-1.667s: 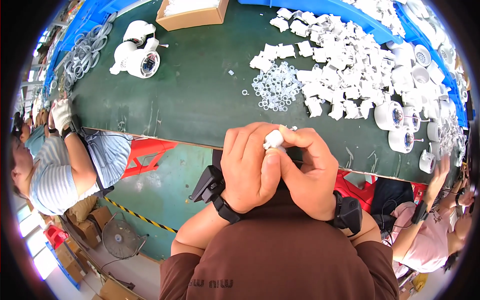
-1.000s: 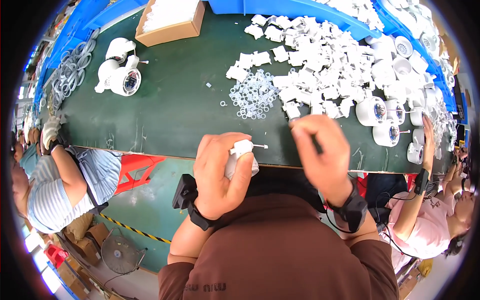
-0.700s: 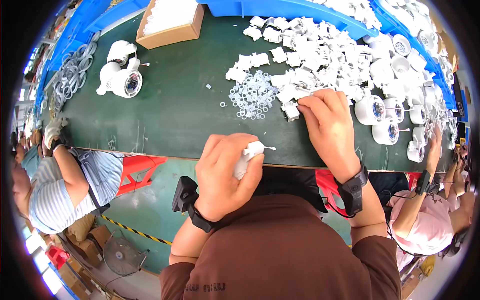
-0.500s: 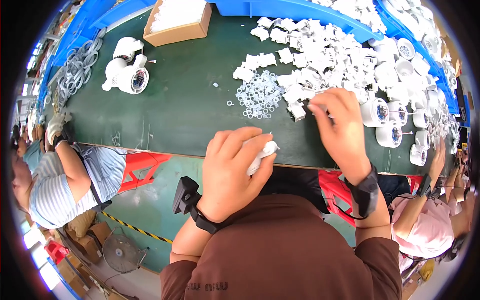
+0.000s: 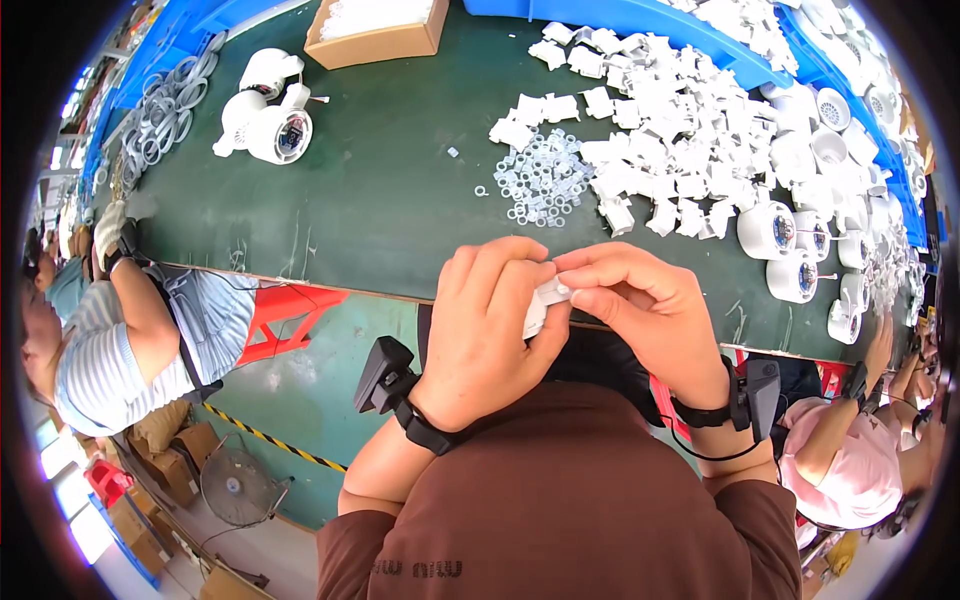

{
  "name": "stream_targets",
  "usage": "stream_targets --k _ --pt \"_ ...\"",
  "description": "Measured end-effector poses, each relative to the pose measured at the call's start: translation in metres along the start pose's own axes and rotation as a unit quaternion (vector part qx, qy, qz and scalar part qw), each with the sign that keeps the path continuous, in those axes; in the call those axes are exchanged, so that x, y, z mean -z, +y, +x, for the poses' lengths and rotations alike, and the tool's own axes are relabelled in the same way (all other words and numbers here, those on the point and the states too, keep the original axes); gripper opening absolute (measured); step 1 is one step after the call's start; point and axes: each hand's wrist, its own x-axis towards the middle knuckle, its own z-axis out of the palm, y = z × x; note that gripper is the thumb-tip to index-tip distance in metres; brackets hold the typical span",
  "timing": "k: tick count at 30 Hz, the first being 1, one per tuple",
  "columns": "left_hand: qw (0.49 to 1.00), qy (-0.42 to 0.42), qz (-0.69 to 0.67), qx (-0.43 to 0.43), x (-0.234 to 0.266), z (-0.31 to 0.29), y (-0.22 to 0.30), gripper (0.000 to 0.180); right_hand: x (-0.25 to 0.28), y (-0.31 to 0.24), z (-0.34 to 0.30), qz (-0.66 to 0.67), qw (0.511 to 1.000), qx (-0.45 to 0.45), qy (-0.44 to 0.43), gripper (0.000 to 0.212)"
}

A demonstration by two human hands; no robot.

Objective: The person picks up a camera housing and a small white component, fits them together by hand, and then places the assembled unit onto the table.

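A small white plastic part [image 5: 537, 314] is wrapped in the fingers of my left hand [image 5: 482, 325], just off the table's near edge. My right hand [image 5: 640, 305] meets it there, thumb and forefinger pinched at the part's upper end. Whatever sits between those right fingertips is mostly hidden, so I cannot make it out. Beyond my hands lies a heap of small translucent rings [image 5: 545, 180]. Right of the rings spreads a large pile of white plastic brackets [image 5: 670, 130].
White camera housings stand at the right [image 5: 768, 230] and far left [image 5: 280, 132]. Grey rings [image 5: 160, 115] lie at the left end. A cardboard box [image 5: 380, 45] and blue bins [image 5: 640, 30] line the back. People sit left [image 5: 110, 360] and right [image 5: 840, 460].
My right hand has come from the bracket pile back toward me and left, to the white part in my left hand. The view has shifted slightly.
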Motion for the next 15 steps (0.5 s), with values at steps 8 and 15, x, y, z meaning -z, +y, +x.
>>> stream_targets --k 8,15 --pt "0.999 -0.003 0.022 -0.029 -0.004 0.0 -0.001 0.039 -0.003 0.006 0.004 0.027 0.999 -0.038 -0.007 0.01" --pt "0.996 0.08 -0.004 -0.029 -0.011 -0.008 -0.006 0.038 -0.013 -0.004 0.002 0.071 0.994 -0.077 0.035 0.014"
